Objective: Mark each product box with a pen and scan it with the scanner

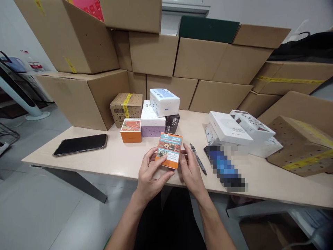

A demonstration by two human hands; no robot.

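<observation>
Left hand (151, 175) and right hand (191, 172) have their grip closed around a printed box (170, 146). A pen (198, 159) (dark, slim) lies to the right on the tabletop (122, 159).

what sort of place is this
Possibly a storeroom or office corner used for storage: large cardboard cartons are piled along the far side of a pale table, and small retail boxes and a pen lie on it.
</observation>
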